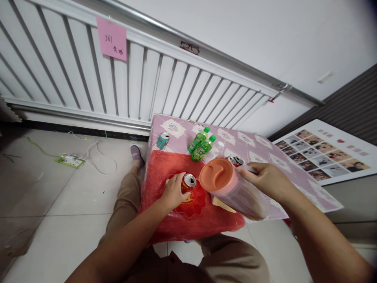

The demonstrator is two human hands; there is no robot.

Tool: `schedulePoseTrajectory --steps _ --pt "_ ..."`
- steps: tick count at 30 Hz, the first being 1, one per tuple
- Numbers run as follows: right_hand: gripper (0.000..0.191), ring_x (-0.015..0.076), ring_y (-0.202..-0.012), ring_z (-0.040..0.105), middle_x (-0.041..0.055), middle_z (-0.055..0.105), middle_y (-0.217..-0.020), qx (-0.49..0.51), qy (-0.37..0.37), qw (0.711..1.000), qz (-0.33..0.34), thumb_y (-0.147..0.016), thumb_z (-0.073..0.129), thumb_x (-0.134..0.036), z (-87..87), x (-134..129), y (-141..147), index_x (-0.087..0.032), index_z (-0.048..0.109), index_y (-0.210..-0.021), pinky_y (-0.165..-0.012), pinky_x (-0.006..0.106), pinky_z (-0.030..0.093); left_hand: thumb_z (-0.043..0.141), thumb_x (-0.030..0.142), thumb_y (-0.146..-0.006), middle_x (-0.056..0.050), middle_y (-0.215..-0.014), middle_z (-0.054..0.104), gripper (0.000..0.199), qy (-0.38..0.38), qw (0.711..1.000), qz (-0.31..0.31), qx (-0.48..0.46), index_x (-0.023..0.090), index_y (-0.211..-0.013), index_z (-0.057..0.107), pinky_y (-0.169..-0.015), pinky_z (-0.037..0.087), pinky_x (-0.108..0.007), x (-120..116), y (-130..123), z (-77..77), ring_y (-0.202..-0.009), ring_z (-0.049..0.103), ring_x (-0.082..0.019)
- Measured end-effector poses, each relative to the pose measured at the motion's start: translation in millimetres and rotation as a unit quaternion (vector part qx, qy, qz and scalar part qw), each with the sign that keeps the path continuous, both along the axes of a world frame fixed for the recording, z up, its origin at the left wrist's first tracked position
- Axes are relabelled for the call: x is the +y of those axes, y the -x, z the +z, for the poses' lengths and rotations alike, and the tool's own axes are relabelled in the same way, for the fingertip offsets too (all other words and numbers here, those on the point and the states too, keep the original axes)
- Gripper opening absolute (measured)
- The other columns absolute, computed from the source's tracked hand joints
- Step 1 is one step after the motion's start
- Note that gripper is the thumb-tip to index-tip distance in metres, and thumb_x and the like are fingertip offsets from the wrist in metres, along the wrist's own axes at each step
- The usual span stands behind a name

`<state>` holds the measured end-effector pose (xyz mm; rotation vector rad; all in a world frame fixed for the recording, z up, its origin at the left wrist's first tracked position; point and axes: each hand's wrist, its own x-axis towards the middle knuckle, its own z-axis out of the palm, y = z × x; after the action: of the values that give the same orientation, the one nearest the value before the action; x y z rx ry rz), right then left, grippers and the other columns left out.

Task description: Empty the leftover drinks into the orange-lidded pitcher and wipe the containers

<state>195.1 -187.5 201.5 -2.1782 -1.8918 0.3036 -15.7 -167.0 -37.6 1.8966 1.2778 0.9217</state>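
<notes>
My left hand (173, 192) is wrapped round a red drink can (188, 182), which stands upright with its top opened on the red plastic sheet (161, 165). With my right hand (265, 177) I grip the handle of a clear plastic pitcher (249, 198) with an orange lid (217, 175). The pitcher is tilted to the left, its spout close beside the can's top. Brownish liquid shows low in the pitcher. Something yellowish (224, 204) lies partly hidden under it.
Two green bottles (202, 147), a teal can (163, 140) and some opened cans (235, 160) stand on the purple patterned tablecloth (176, 125). A white radiator (165, 82) runs behind. A power strip (70, 161) with cables lies on the floor; a photo board (326, 149) leans at right.
</notes>
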Motion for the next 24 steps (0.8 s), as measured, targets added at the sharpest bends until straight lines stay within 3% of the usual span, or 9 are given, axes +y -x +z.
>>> schedulePoseTrajectory --steps 8,19,24 --pt "0.039 0.0148 -0.049 0.042 0.0019 0.053 -0.051 -0.001 -0.009 1.0 0.01 -0.078 0.06 -0.053 3.1 -1.4 3.5 -0.018 0.066 -0.062 -0.047 0.03 0.032 0.076 0.022 -0.072 -0.011 -0.137 0.057 0.076 -0.007 1.0 0.003 -0.004 0.023 -0.138 0.039 -0.109 0.039 -0.052 -0.5 -0.4 0.0 -0.13 0.052 -0.03" --pt "0.041 0.0148 -0.051 0.044 0.0017 0.056 -0.055 -0.003 0.003 1.0 0.005 -0.078 0.058 -0.056 0.2 0.1 0.9 -0.017 0.067 -0.066 -0.048 0.029 0.034 0.076 0.023 -0.073 -0.011 -0.136 0.058 0.075 -0.007 1.0 0.003 -0.007 0.023 -0.138 0.04 -0.109 0.039 -0.052 -0.2 -0.1 0.6 -0.13 0.052 -0.03" --pt "0.041 0.0115 -0.048 0.038 -0.0018 0.05 -0.05 -0.012 0.003 1.0 0.005 -0.077 0.058 -0.056 -1.5 1.0 -1.4 -0.018 0.068 -0.066 -0.047 0.026 0.033 0.077 0.023 -0.072 -0.012 -0.135 0.058 0.076 -0.008 1.0 0.004 -0.005 0.023 -0.138 0.039 -0.11 0.039 -0.051 -0.1 -0.4 0.7 -0.13 0.052 -0.03"
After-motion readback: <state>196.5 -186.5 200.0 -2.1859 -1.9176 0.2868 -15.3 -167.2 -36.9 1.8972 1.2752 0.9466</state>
